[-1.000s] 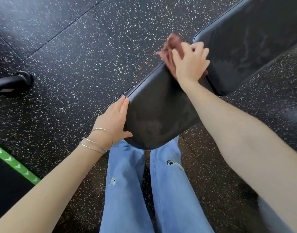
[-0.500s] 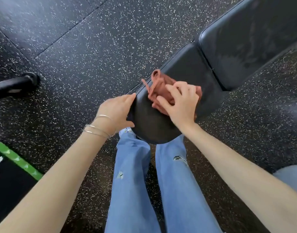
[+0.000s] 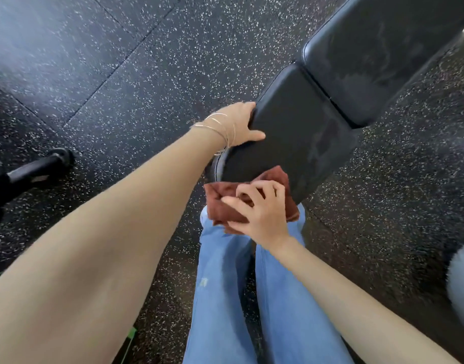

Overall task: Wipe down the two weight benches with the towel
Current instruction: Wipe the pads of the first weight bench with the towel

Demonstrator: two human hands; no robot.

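Left hand: The left hand (image 3: 241, 124) is closed around the side edge of the black padded seat surface (image 3: 291, 132). The thumb is laid on top and the other fingertips are hidden under the edge. The weight bench is probably being steadied in this way against the push of the wiping.
Right hand: The right hand (image 3: 259, 208) is set with bent fingers on the rust-brown folded cloth towel (image 3: 220, 203), which is gripped and pressed down.
Towel place: It is held on the rounded end of the seat surface, nearer to the body than the left hand. One part hangs over the end above the light blue jeans (image 3: 220, 285).
Beyond the hands: The long black padded back pad (image 3: 378, 53) is separated from the seat by a narrow gap. Pale streaks are seen on both, but it cannot be told if they are moisture or glare.
Hidden: The frame under the pads is not seen, and no second bench is in view.
Cut off: A black bar-like object (image 3: 33, 172) on the speckled black rubber floor (image 3: 146, 74), outside the left forearm, is cut by the picture edge.
Unclear: A pale blurred shape (image 3: 462, 271) beside the right forearm cannot be identified.
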